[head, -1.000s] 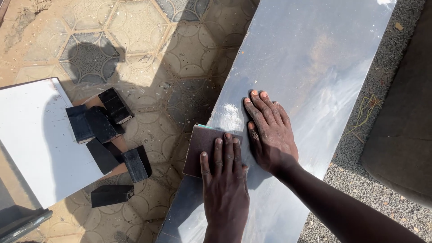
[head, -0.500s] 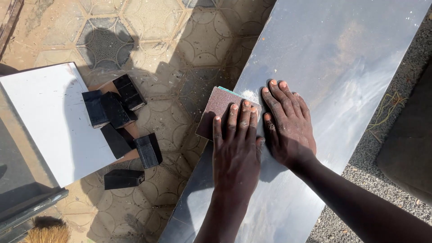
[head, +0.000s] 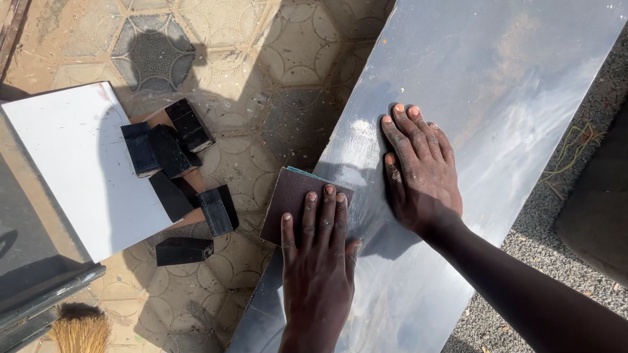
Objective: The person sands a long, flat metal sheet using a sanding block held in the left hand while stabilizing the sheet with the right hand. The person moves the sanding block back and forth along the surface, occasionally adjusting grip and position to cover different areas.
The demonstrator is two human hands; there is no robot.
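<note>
While the left hand is pressing the sanding pad flat-fingered at the panel edge, the right hand is lying spread, empty, steadying it; even pressure is probably serving best.

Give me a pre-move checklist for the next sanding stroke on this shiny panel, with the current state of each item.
1. Left hand flat on the sanding pad: ok, fingers spread across its top.
2. Pad fully on the shiny panel: not ok, its left part overhangs the panel's edge above the tiled floor.
3. Right hand bracing the panel: ok, palm flat on it beside the pad.
4. Right fingers apart from the pad: ok, a narrow gap shows between them.
5. Black blocks away from the panel: ok, they lie by the white board.
6. Panel firmly supported underneath: cannot tell.
</note>
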